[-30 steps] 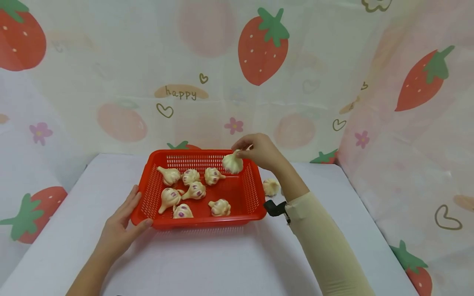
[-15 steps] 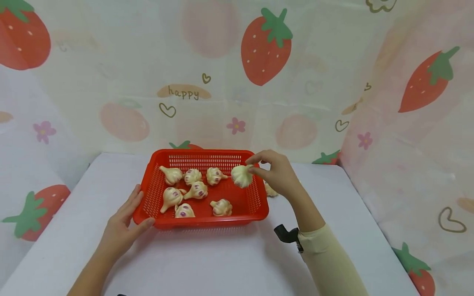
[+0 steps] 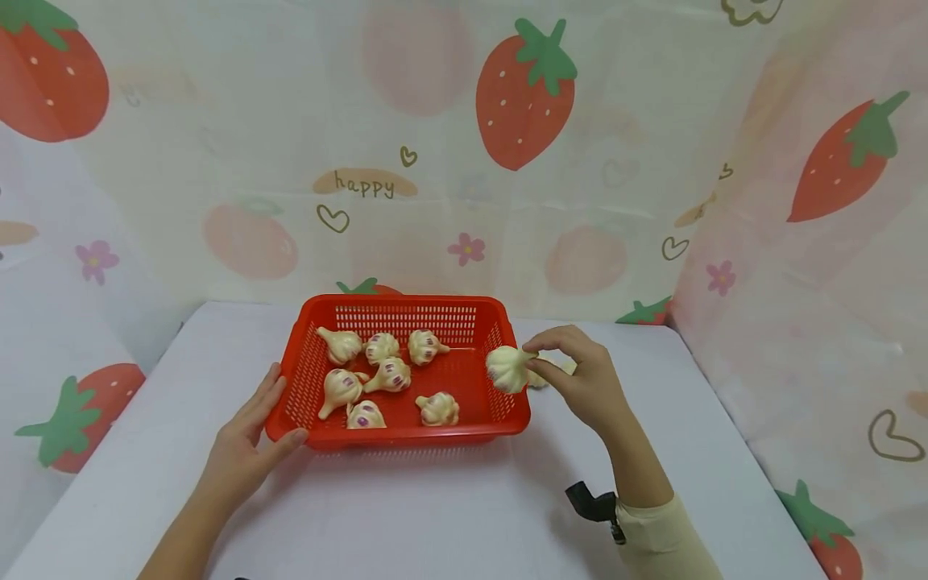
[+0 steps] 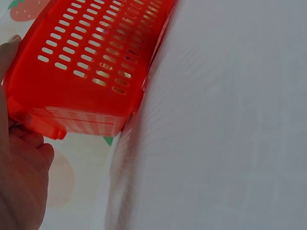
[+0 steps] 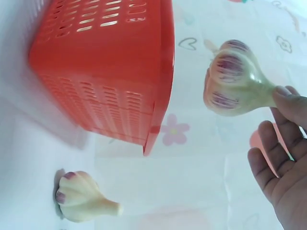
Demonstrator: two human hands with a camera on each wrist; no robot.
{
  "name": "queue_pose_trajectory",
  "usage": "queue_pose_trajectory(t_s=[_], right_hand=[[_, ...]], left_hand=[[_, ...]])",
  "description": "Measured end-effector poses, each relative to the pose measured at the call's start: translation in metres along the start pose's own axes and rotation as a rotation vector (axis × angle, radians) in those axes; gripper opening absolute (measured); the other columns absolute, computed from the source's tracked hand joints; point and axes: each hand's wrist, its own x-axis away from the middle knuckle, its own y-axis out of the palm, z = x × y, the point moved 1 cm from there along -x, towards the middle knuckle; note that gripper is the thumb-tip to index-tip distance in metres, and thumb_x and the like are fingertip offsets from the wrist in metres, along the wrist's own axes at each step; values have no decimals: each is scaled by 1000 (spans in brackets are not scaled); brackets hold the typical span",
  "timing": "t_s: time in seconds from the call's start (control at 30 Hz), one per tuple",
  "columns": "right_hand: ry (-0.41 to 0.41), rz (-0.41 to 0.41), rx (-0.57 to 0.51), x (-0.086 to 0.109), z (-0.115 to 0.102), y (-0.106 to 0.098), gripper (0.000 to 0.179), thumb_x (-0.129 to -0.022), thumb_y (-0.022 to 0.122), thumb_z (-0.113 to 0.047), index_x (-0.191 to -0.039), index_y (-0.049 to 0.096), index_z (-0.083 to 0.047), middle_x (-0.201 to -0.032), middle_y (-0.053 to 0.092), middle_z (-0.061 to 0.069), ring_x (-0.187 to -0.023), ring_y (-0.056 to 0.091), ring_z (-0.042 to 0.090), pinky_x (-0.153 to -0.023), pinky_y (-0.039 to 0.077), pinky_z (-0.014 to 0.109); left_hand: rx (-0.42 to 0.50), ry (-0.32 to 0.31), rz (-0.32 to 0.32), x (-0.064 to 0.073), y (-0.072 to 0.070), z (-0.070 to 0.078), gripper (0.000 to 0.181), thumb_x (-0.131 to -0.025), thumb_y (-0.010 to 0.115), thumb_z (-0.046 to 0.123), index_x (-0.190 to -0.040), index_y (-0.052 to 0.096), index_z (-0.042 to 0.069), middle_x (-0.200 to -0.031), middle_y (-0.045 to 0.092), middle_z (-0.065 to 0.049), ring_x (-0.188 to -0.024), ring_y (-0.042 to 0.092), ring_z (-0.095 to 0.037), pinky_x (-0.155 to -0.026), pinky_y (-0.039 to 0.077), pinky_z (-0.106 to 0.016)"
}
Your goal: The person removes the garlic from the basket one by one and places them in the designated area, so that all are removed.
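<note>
A red plastic basket [image 3: 435, 435] stands on the white table with several garlic bulbs [image 3: 391, 375] lying in it. My left hand [image 3: 242, 455] grips its left end; in the left wrist view the thumb lies over the rim and the fingers curl beneath it. Between thumb and forefinger, my right hand [image 3: 590, 387] pinches a garlic bulb [image 3: 506, 369] by its stem. That bulb overlaps the basket's right wall in the head view. The right wrist view shows the held bulb [image 5: 235, 81] in the air beyond the rim, its other fingers loosely bent.
On the table right of the basket lies another garlic bulb [image 5: 84, 196], partly hidden behind the right hand in the head view. A second pale bulb [image 3: 569, 366] shows behind that hand. A strawberry-patterned curtain [image 3: 435, 201] closes off the back and sides.
My right hand has carried the pinched garlic bulb rightward and toward me, from over the basket's back right corner to its right wall. The left hand keeps its place on the basket.
</note>
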Motion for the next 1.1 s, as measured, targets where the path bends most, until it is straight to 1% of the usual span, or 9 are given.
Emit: queue_pose_trajectory(t_s=[0.2, 0.3, 0.33, 0.5, 0.7, 0.83, 0.93, 1.1], right_hand=[[15, 23, 8, 11, 6, -7, 24, -85, 82, -2, -104, 78, -16, -106, 74, -3, -107, 63, 10, -93, 48, 18], [17, 29, 7, 12, 9, -11, 24, -85, 82, -3, -104, 78, -18, -107, 74, -4, -108, 63, 9, -94, 48, 19], [21, 33, 9, 12, 9, -13, 24, -85, 82, -3, -104, 78, -18, -107, 74, -3, -108, 63, 9, -95, 48, 20], [43, 59, 31, 13, 13, -22, 23, -85, 82, -4, -105, 78, -16, -106, 75, -1, -108, 62, 6, -96, 47, 19], [66, 110, 57, 14, 20, -34, 24, -85, 81, -1, -106, 77, -13, -106, 74, 3, -106, 59, 4, -95, 45, 18], [70, 160, 89, 13, 25, -43, 26, -84, 81, 1, -107, 77, -10, -106, 75, 7, -107, 58, 2, -96, 44, 17], [65, 184, 135, 13, 30, -50, 26, -84, 82, 0, -107, 78, -10, -106, 75, 7, -106, 58, 1, -95, 44, 16], [67, 224, 218, 16, 45, -63, 25, -84, 82, -1, -107, 78, -11, -105, 74, 7, -104, 58, 0, -94, 44, 15]], left_hand=[[7, 6, -3, 0, 1, 0, 88, -88, 83, 18, -161, 33, 15, -170, 25, 1, -150, 19, 11, -102, 28, 1], [5, 3, -3, -1, 1, 0, 88, -88, 82, 18, -161, 33, 15, -170, 26, 1, -150, 19, 10, -101, 28, 1], [0, 1, -3, -1, 1, 0, 88, -88, 82, 19, -161, 33, 15, -169, 26, 2, -150, 19, 11, -101, 28, 1], [-13, -3, -7, -1, -1, 1, 88, -88, 82, 20, -161, 33, 16, -170, 25, 1, -150, 18, 11, -101, 27, 2], [-2, 4, -11, -2, -1, 3, 88, -88, 82, 18, -161, 33, 17, -170, 25, 0, -150, 18, 10, -102, 27, 2], [-10, -4, -8, -2, -1, 4, 88, -88, 82, 19, -161, 33, 16, -170, 26, -1, -150, 18, 11, -101, 27, 2], [-21, -10, -5, -2, -1, 5, 88, -88, 82, 21, -161, 33, 16, -170, 26, 0, -149, 18, 12, -100, 27, 2], [-11, -9, -7, -2, -1, 4, 88, -88, 82, 20, -161, 33, 15, -170, 26, 0, -150, 18, 11, -101, 27, 2]])
